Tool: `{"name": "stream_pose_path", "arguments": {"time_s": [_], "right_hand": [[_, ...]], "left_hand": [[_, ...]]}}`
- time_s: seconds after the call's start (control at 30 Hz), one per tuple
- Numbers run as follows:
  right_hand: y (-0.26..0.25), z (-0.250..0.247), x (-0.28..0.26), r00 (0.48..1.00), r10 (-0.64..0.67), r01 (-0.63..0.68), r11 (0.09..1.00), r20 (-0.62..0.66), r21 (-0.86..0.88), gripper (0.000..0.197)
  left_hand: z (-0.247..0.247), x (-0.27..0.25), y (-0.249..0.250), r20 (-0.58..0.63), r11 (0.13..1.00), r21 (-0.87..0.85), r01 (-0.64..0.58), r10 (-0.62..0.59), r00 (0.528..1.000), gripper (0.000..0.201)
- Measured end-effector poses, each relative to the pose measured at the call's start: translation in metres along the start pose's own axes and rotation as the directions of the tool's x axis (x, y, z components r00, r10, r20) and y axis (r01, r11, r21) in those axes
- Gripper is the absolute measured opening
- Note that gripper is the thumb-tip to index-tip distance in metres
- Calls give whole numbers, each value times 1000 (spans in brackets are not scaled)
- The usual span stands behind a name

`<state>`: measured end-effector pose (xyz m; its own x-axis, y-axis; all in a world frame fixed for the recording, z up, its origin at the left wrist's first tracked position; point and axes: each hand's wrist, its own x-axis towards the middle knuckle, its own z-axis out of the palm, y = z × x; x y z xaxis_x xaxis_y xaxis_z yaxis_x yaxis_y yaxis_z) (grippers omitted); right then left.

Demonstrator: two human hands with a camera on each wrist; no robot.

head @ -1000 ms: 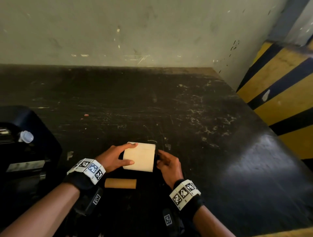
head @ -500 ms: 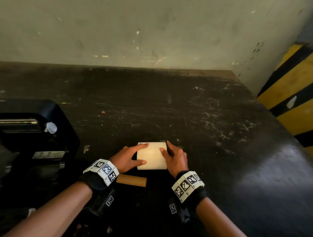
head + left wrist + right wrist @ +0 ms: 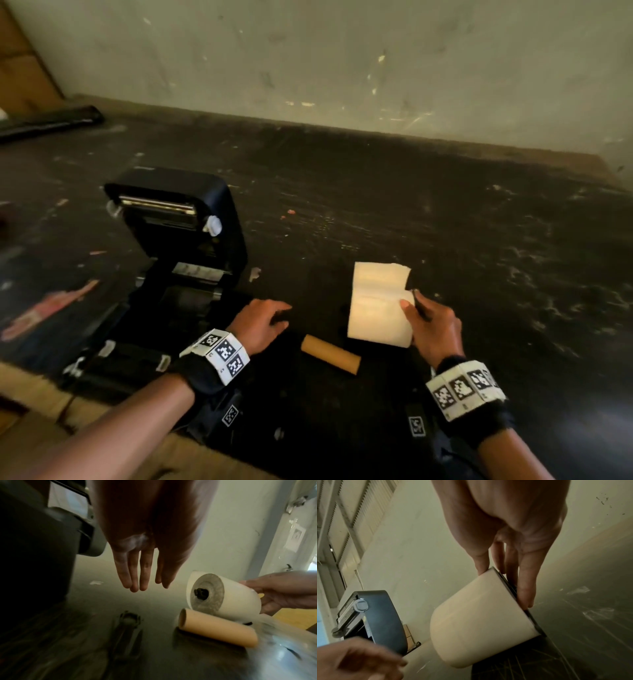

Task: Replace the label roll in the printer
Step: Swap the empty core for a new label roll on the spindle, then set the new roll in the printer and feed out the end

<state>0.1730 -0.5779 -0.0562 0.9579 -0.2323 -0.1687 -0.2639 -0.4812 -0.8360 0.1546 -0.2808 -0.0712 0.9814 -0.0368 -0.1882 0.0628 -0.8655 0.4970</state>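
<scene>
A cream label roll (image 3: 378, 305) (image 3: 235, 596) (image 3: 481, 616) on a black spindle is tilted above the dark table, and my right hand (image 3: 428, 317) (image 3: 506, 568) grips its right end between thumb and fingers. My left hand (image 3: 263, 320) (image 3: 145, 574) hovers empty with straight fingers between the roll and the printer. The black label printer (image 3: 178, 253) (image 3: 380, 616) stands at the left with its lid raised and its bay showing. An empty brown cardboard core (image 3: 330, 353) (image 3: 216, 627) lies on the table just in front of the roll.
The dark scuffed table (image 3: 445, 222) runs back to a pale wall (image 3: 342, 61). A black flat part (image 3: 127, 628) lies on the table under my left hand. A dark long object (image 3: 48, 120) lies at the far left by the wall.
My left hand has let go of the roll and moved left toward the printer. My right hand now holds the roll alone, lifted and tilted. The view has swung left, showing the whole printer.
</scene>
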Motion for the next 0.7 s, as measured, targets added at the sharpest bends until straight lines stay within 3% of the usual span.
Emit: {"name": "stream_pose_path", "arguments": {"time_s": [0.1,0.23,0.47,0.7], "right_hand": [[1,1,-1,1000,-1,1,1000,-4,-6,50],[4,1,-5,1000,13,-12,1000,-22,21,52],[4,-1,-8,999,28,-28,999,21,42,53],[2,-2,-8,998,51,-53,996,35,65,54]], "left_hand": [[9,-12,-13,38,997,40,65,-66,997,43],[24,-14,-14,84,991,130,14,-25,996,48],[31,-8,-12,18,968,252,-2,-2,1000,37],[27,7,-6,-10,971,187,151,-152,988,46]]}}
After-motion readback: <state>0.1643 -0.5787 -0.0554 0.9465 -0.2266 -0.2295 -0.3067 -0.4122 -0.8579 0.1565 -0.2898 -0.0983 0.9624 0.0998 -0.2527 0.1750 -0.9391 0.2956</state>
